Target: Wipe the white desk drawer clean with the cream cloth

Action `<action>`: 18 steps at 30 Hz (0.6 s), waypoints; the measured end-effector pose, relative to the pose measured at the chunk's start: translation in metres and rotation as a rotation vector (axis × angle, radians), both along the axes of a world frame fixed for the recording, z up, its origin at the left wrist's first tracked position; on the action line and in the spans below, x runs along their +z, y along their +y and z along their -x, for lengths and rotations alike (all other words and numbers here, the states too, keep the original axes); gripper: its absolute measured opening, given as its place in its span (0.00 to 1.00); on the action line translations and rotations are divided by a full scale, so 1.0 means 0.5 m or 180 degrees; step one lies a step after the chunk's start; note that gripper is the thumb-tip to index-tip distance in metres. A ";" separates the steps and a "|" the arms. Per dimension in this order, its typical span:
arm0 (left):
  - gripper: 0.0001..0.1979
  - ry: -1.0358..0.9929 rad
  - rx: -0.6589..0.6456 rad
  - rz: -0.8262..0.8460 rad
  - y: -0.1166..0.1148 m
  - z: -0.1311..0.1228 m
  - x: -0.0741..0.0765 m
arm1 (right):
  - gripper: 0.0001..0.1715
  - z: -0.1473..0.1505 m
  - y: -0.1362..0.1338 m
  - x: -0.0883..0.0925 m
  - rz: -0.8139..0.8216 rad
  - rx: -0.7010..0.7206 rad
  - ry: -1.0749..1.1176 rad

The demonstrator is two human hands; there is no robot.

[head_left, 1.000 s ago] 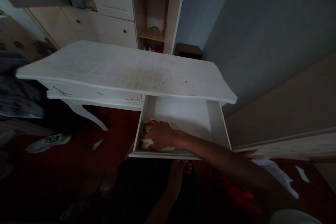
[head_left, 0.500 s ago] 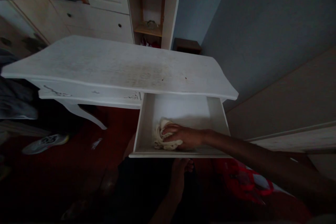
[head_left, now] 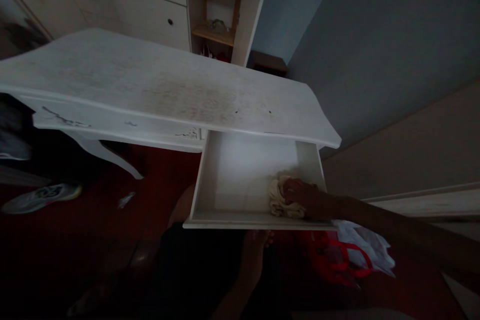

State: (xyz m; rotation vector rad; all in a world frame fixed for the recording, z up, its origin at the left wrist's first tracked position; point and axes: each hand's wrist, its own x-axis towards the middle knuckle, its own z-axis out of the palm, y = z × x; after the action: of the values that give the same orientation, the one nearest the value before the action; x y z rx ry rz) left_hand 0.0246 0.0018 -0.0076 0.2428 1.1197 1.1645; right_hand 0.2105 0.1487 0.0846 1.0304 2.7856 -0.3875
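Observation:
A crumpled cream cloth (head_left: pixel 278 199) lies in the front right part of a pulled-out white drawer (head_left: pixel 240 180). My right hand (head_left: pixel 302 197) reaches in from the right, its fingers closed on the cloth and pressing it to the drawer bottom. My left hand (head_left: pixel 255 247) is just beneath the drawer's front edge, above my lap. Its fingers are dark and partly hidden by the drawer front, so I cannot make out whether they grip it. The drawer belongs to a white table (head_left: pixel 123 72) with brownish stains on its top.
Behind the table stands a white cabinet (head_left: pixel 150 20) with an open shelf compartment (head_left: pixel 213 35). A red bag (head_left: pixel 330 260) and white plastic (head_left: pixel 369 245) lie on the floor at right. A shoe (head_left: pixel 41 197) is on the red floor at left. A grey wall (head_left: pixel 386 50) borders the right side.
My right hand has slid the cloth to the right across the drawer bottom. My left hand stays under the drawer front. The head view has shifted slightly.

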 end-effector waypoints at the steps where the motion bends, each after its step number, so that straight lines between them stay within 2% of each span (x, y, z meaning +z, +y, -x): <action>1: 0.29 0.0050 -0.0052 -0.0029 0.000 0.002 0.002 | 0.33 -0.001 -0.001 -0.002 -0.0065 -0.0026 -0.0058; 6: 0.32 0.0214 -0.0294 -0.0162 -0.003 0.009 0.001 | 0.38 0.001 -0.011 -0.009 -0.0430 -0.0198 -0.0423; 11: 0.33 0.0452 -0.0448 -0.0276 -0.015 0.014 -0.016 | 0.39 0.027 -0.005 -0.024 -0.1059 -0.1034 -0.0787; 15: 0.33 0.0715 -0.0688 -0.0370 -0.025 0.016 -0.030 | 0.41 0.058 0.039 -0.030 -0.1144 -0.1535 -0.0960; 18: 0.36 0.0705 -0.0663 -0.0283 -0.031 0.012 -0.039 | 0.42 0.086 0.097 -0.014 -0.1162 -0.1807 -0.1000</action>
State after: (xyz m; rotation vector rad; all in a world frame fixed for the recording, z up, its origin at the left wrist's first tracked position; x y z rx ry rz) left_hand 0.0188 -0.0136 -0.0272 0.5555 1.2048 1.0194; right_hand 0.1673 0.1973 0.0774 1.7883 2.2896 0.2274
